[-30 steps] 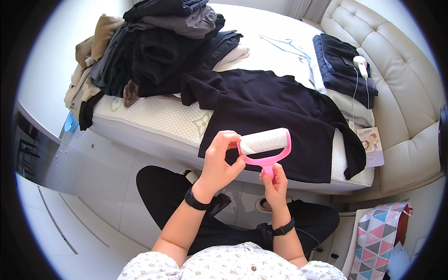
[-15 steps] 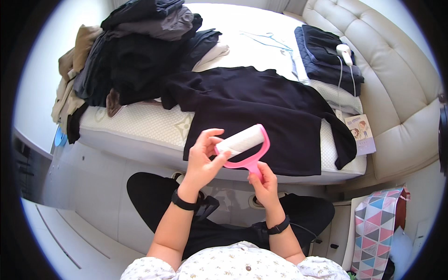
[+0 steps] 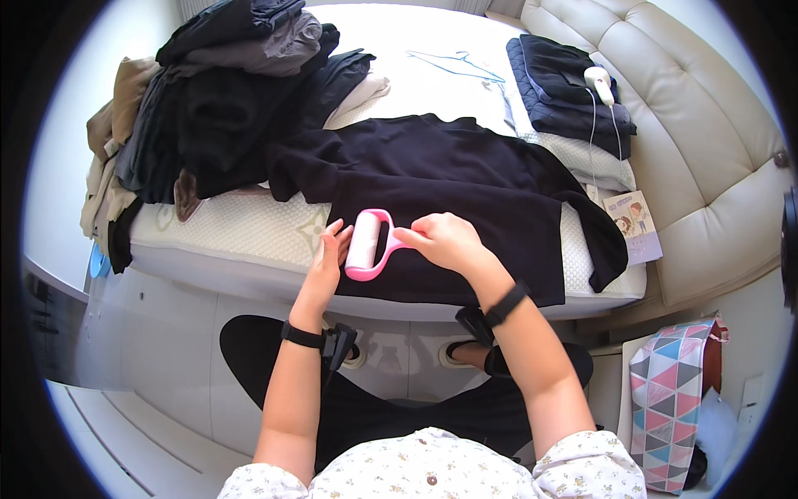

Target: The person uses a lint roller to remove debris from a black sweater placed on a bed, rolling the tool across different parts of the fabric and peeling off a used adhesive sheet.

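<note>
A pink-handled lint roller (image 3: 364,243) with a white roll hangs over the lower left part of a black long-sleeved top (image 3: 465,191). My right hand (image 3: 449,241) is closed round the end of its handle. Beside the white roll, my left hand (image 3: 329,254) has its fingers stretched out; whether they touch the roller I cannot tell. The top lies spread on the white mattress (image 3: 224,229), one sleeve hanging towards the front edge at the right.
A tall heap of dark clothes (image 3: 224,108) covers the bed's left side. Farther back lies a blue hanger (image 3: 457,65). Folded dark clothes (image 3: 565,108) carry a white corded device (image 3: 598,85), near a booklet (image 3: 633,224) and the padded headboard (image 3: 690,125). A triangle-patterned bag (image 3: 669,399) stands lower right.
The lint roller has moved left and turned, its handle now pointing right. My right hand has swung up over the top; my left hand has shifted left, fingers straightened off the roll.
</note>
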Demonstrator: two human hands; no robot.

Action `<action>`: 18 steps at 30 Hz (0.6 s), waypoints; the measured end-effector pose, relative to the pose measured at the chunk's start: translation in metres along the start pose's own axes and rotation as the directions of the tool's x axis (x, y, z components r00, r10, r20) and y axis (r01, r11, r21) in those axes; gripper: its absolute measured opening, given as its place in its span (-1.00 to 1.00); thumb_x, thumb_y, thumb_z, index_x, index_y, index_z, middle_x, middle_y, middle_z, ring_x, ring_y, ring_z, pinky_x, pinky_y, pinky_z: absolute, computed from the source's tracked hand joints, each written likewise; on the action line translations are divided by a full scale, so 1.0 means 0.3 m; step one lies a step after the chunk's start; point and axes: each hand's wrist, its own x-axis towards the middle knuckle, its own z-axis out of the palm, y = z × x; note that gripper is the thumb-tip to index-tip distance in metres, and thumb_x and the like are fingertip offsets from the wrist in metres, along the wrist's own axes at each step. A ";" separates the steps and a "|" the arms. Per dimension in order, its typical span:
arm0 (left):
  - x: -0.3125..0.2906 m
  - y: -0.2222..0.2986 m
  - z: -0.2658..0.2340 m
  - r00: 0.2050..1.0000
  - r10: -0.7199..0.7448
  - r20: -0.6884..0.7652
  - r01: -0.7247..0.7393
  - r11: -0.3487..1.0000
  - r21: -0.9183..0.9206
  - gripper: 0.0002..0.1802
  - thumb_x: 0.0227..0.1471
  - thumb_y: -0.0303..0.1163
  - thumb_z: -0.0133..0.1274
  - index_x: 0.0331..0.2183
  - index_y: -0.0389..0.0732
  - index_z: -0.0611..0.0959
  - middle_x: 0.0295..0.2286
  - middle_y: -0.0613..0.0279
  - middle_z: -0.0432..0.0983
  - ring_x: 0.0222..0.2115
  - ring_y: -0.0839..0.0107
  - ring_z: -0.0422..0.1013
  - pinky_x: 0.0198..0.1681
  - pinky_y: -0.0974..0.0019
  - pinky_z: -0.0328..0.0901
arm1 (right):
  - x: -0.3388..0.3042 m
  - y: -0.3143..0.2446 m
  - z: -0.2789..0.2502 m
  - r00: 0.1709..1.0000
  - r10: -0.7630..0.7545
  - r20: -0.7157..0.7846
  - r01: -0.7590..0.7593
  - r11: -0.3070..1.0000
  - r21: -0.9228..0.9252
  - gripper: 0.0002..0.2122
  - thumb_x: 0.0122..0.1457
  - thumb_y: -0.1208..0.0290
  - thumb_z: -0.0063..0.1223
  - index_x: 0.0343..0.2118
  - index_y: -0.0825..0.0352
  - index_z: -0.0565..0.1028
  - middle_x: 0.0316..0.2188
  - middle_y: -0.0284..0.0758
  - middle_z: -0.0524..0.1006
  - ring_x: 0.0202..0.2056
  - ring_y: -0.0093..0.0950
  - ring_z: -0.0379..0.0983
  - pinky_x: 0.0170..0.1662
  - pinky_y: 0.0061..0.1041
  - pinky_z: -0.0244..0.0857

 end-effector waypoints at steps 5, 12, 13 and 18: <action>-0.008 -0.005 -0.022 0.995 -0.091 -0.039 0.090 0.996 -0.024 0.03 0.18 0.41 -0.51 0.32 -0.28 -0.01 0.27 -0.15 0.07 0.32 0.10 0.00 0.36 0.11 -0.12 | -0.002 0.208 -0.054 0.975 0.201 0.093 -0.177 0.960 -0.216 -0.38 -0.05 -0.39 0.05 -0.49 0.22 0.67 -0.47 -0.21 0.64 -0.30 -0.23 0.60 -0.25 -0.29 0.45; 0.012 -0.025 -0.014 0.997 -0.078 -0.024 0.078 0.997 0.001 0.03 0.17 0.43 -0.52 0.32 -0.24 0.03 0.27 -0.12 0.10 0.32 0.09 0.00 0.36 0.07 -0.14 | -0.418 0.754 -0.270 0.856 0.502 -0.125 -0.503 0.864 0.025 -0.40 -0.13 -0.25 0.29 -0.60 0.38 0.62 -0.69 -0.17 0.53 -0.58 -0.32 0.52 -0.42 -0.33 0.36; 0.009 -0.028 -0.021 0.997 -0.072 -0.020 0.073 0.997 0.013 0.02 0.17 0.42 -0.52 0.32 -0.23 0.03 0.27 -0.12 0.09 0.32 0.10 -0.01 0.37 0.07 -0.16 | -0.476 0.794 -0.294 0.820 0.550 -0.156 -0.554 0.832 0.026 -0.41 -0.13 -0.25 0.30 -0.61 0.37 0.62 -0.69 -0.19 0.53 -0.58 -0.34 0.52 -0.42 -0.34 0.36; -0.018 -0.002 -0.021 0.999 -0.048 -0.011 0.049 0.992 0.116 0.04 0.17 0.43 -0.58 0.31 -0.27 0.07 0.29 -0.09 0.04 0.34 0.12 -0.08 0.38 0.09 -0.22 | -0.643 0.847 -0.389 0.689 0.660 -0.301 -0.702 0.710 -0.049 -0.42 -0.23 -0.28 0.31 -0.61 0.31 0.61 -0.62 -0.15 0.57 -0.48 -0.23 0.55 -0.37 -0.27 0.36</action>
